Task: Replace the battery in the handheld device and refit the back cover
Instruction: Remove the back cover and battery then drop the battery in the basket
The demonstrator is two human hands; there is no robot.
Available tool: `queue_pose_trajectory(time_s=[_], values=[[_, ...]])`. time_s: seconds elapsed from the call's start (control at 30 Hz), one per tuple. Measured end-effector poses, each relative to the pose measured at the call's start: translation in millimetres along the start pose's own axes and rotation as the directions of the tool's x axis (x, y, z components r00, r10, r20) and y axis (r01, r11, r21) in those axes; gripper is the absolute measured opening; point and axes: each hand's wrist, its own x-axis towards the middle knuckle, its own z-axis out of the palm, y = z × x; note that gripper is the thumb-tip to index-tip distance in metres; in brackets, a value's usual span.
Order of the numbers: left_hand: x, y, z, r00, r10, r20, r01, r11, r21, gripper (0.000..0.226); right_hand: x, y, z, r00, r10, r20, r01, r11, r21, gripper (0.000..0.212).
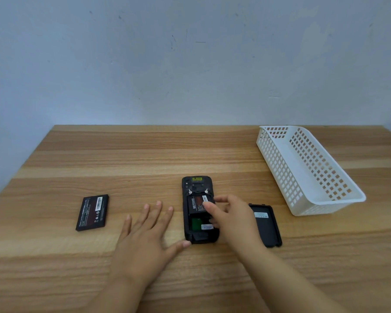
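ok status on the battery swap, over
Left hand flat, thumb at device. Right hand on battery, half seated. Back cover off, spare battery left. Nothing blocking.

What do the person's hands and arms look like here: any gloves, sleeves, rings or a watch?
Both hands are bare, with no gloves. The left hand and right hand show no rings, and the fingernails look short and unpainted. Both forearms are uncovered as far as the frame shows, with no sleeve, watch or bracelet visible at either wrist. No markings show.

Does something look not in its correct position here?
Yes: the battery under the right hand sits only in the upper part of the device, leaving the green board uncovered. The back cover lies off, beside it.
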Motion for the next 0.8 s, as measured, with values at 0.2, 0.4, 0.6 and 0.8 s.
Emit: queue_pose_trajectory(time_s=[0.2, 0.4, 0.6, 0.8], values=[[-8.6, -2.4, -6.4, 0.997, 0.06, -0.055, -0.069, 0.982, -0.176, 0.08, -5.5, -3.7, -5.9, 0.979, 0.162, 0.125, -0.203, 0.852, 0.482, 0.023], [-17.3, 31.4, -49.9, 0.988, 0.072, -0.134, -0.144, 0.723, -0.675, 0.062, -26.7, -6.4, -24.1, 0.988, -0.132, 0.082, 0.056, 0.796, 0.603, 0.028], [-17.9, 59.6, -79.4, 0.947, 0.118, -0.299, -0.3, 0.661, -0.688, 0.032, -43.2, -8.5, -32.8, 0.949, -0.312, 0.049, 0.23, 0.789, 0.569, 0.022], [-16.0, 57.8, -75.4, 0.892, 0.162, -0.422, -0.415, 0.663, -0.623, 0.028, -50.5, -12.1, -40.9, 0.934, -0.355, 0.036, 0.283, 0.8, 0.53, 0.026]])
